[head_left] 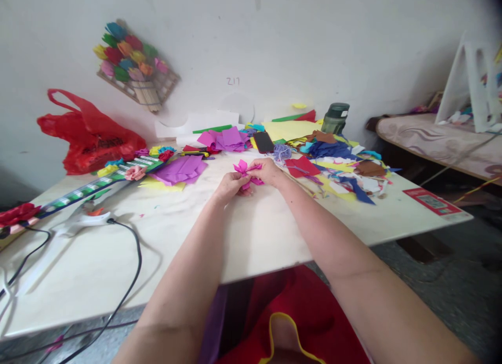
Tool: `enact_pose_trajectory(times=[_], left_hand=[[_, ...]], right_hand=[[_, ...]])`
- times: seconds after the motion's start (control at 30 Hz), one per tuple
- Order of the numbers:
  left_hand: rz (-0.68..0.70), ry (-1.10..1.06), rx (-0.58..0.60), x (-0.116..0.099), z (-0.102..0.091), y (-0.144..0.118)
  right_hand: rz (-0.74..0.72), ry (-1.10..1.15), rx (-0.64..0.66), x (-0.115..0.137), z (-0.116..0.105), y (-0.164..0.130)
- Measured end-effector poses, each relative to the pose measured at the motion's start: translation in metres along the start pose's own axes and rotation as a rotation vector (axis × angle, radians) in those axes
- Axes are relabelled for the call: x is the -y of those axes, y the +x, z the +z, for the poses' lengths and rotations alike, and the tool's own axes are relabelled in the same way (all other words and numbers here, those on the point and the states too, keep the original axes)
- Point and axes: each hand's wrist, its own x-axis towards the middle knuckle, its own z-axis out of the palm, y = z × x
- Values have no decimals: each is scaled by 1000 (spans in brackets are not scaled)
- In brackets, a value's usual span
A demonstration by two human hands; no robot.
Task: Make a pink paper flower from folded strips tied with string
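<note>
A bright pink paper flower [242, 168] with spread petals is between my two hands, just above the middle of the table. My left hand [232, 186] pinches it from the lower left. From the right, my right hand [266, 171] grips its petals with the fingertips. Parts of the flower are covered by my fingers. Close to my right hand lie a red paper piece [301, 167] and a ball of lilac yarn [282, 152]. A dark phone [263, 143] rests behind the flower.
Purple paper sheets [180, 169] lie left of my hands. A heap of coloured scraps [345, 165] covers the right side, with a green bottle [335, 118] behind. A white glue gun [84, 223] with a black cable and a red bag [92, 136] are at left.
</note>
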Motion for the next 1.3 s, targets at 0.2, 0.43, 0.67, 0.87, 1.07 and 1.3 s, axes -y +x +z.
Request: enact_pose_trajectory(times=[0.2, 0.43, 0.67, 0.87, 1.07, 1.3], left_hand=[[69, 6, 52, -1, 1, -3], [152, 16, 124, 0, -5, -3], [168, 21, 161, 1, -5, -1], [175, 14, 148, -1, -4, -3], [163, 27, 76, 0, -2, -3], [146, -138, -51, 2, -5, 3]], right_hand=[[65, 91, 9, 2, -2, -2], [152, 282, 106, 2, -11, -4], [218, 428, 162, -6, -15, -4], [299, 504, 157, -7, -12, -4], [289, 472, 68, -4, -7, -4], [220, 409, 20, -5, -10, -2]])
